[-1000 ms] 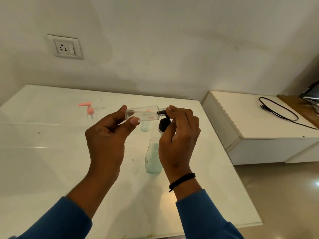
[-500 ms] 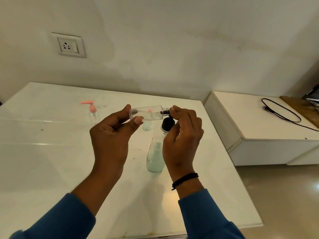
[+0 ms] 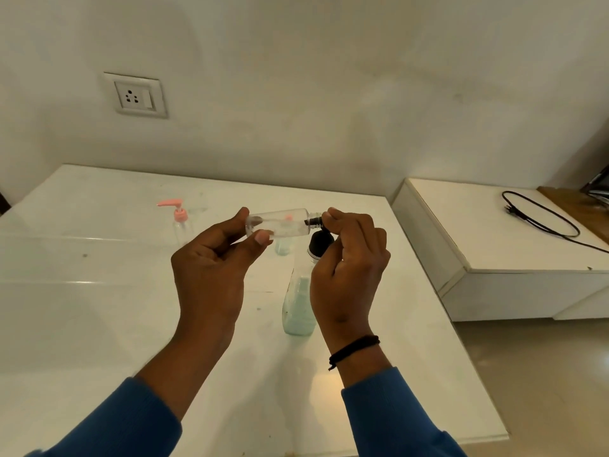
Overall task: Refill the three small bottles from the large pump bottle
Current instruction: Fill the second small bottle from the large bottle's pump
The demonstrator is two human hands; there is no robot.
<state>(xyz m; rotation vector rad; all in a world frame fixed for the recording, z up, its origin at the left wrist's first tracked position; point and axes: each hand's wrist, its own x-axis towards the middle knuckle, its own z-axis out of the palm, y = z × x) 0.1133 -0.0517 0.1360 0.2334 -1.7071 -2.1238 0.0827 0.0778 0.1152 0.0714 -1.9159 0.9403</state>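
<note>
both hands (image 3: 211, 275) raised, pinching sm bottle (image 3: 280, 225) horiz.

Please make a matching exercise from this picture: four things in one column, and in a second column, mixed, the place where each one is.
Things:
1. clear small bottle
2. pink-pump bottle
3. black cable
4. large bottle

Places:
A. on the low white cabinet at the right
B. standing on the table just beside the right hand
C. held sideways in the left hand
D. standing on the table, far left

Pairs: 1-C, 2-D, 3-A, 4-B
</note>
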